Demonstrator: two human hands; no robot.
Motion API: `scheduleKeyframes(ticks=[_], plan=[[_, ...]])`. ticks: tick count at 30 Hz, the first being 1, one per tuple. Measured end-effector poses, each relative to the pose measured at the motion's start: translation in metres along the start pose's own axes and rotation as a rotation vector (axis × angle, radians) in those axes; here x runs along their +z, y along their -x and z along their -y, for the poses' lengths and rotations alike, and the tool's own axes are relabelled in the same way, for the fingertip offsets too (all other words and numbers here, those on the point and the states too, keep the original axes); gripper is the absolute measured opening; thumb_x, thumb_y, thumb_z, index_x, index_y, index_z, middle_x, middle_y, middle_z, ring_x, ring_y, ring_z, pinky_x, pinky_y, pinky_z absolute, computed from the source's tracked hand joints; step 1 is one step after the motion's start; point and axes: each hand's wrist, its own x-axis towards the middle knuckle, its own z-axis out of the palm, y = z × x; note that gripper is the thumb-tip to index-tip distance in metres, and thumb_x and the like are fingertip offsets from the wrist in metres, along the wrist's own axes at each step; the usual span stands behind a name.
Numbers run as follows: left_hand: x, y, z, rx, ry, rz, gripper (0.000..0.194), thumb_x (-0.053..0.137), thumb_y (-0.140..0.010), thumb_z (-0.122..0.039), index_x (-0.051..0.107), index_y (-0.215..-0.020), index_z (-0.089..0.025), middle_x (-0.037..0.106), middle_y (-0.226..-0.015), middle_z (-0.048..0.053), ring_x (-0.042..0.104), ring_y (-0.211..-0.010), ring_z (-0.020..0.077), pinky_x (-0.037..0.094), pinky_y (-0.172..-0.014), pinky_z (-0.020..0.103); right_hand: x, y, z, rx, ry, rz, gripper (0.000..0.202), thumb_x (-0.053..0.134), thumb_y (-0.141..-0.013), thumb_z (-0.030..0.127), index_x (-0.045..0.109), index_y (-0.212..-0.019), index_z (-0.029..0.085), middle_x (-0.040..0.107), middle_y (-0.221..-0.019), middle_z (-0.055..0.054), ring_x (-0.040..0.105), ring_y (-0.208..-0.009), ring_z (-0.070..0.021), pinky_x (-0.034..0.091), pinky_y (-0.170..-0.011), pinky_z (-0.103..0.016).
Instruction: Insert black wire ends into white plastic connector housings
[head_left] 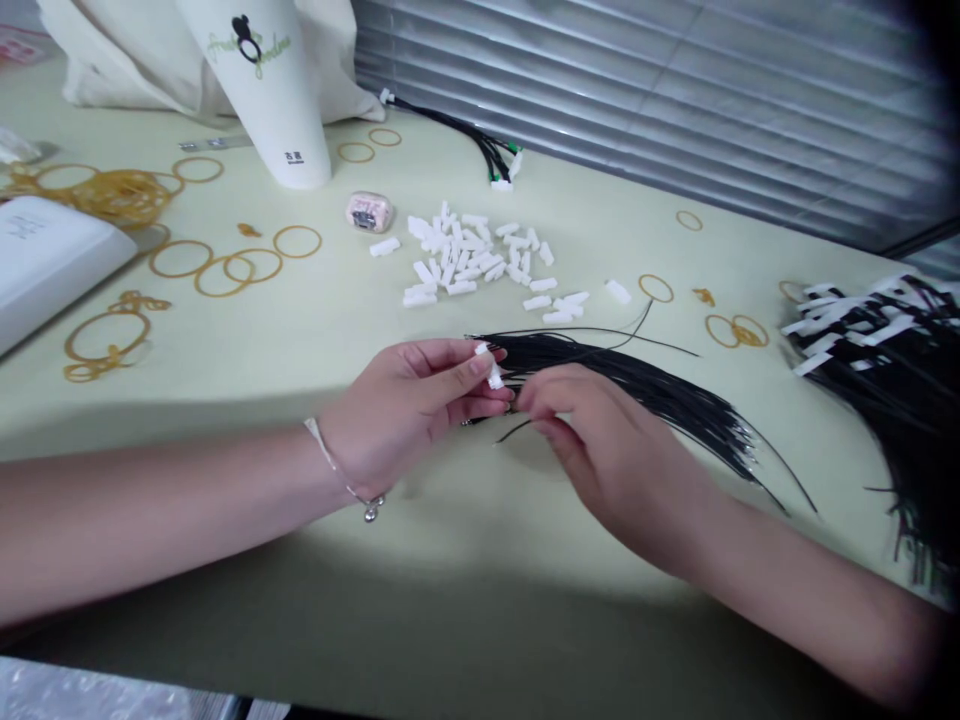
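Between the thumb and fingers of my left hand (pixel 427 390) is a small white plastic connector housing (pixel 490 367). Just to its right, my right hand (pixel 600 435) is closed in a pinch, and a thin black wire (pixel 514 432) shows below its fingertips. Whether that wire enters the housing is hidden by the fingers. Behind both hands lies a bundle of black wires (pixel 660 375) with metal-tipped ends at the right. A loose pile of white connector housings (pixel 472 250) spreads over the table beyond the hands.
Wires with white connectors (pixel 900 400) are heaped at the right edge. Rubber bands (pixel 127 195) lie at the left, near a white box (pixel 52 260). A white cup (pixel 262 100), a cloth bag (pixel 127 60) and another wire bundle (pixel 457 130) stand or lie at the back, by the blinds.
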Motion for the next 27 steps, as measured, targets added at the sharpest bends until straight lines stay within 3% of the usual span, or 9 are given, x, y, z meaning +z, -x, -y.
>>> scheduleKeyframes(ticks=[3,5,18,27], plan=[[-0.001,0.002,0.001,0.004,-0.073,0.049,0.004,0.064,-0.079,-0.015,0.065,-0.077,-0.011,0.063,-0.069,0.000,0.061,-0.067,0.0087,0.051,-0.069,0.020,-0.019,0.003,0.001,0.094,-0.035,-0.046,0.007,0.046,-0.084,0.011,0.049,-0.086,0.017,0.056,-0.073,0.001,0.051,-0.062,-0.0090,0.038,-0.053,-0.020],[-0.003,0.003,0.002,0.012,-0.147,0.088,0.006,0.064,-0.079,-0.018,0.065,-0.082,-0.013,0.063,-0.073,0.001,0.061,-0.071,0.0095,0.051,-0.071,0.021,-0.028,0.002,0.000,0.115,-0.062,-0.065,0.007,0.048,-0.083,0.011,0.051,-0.084,0.017,0.052,-0.067,0.003,0.046,-0.055,-0.0068,0.035,-0.051,-0.020],[-0.006,0.006,0.004,0.045,-0.303,0.103,0.012,0.065,-0.079,-0.024,0.066,-0.089,-0.017,0.066,-0.078,0.001,0.062,-0.075,0.0111,0.049,-0.076,0.022,-0.021,-0.003,0.000,0.294,-0.064,0.026,0.011,0.049,-0.083,0.020,0.057,-0.076,0.018,0.057,-0.065,0.003,0.047,-0.054,-0.0075,0.034,-0.049,-0.020],[-0.002,0.008,0.003,0.052,-0.327,0.071,0.011,0.067,-0.076,-0.023,0.067,-0.086,-0.017,0.067,-0.074,0.000,0.064,-0.072,0.0114,0.050,-0.075,0.022,-0.023,-0.004,0.000,0.301,-0.039,0.028,0.012,0.051,-0.081,0.020,0.057,-0.070,0.019,0.056,-0.058,0.002,0.047,-0.048,-0.0088,0.032,-0.044,-0.021]])
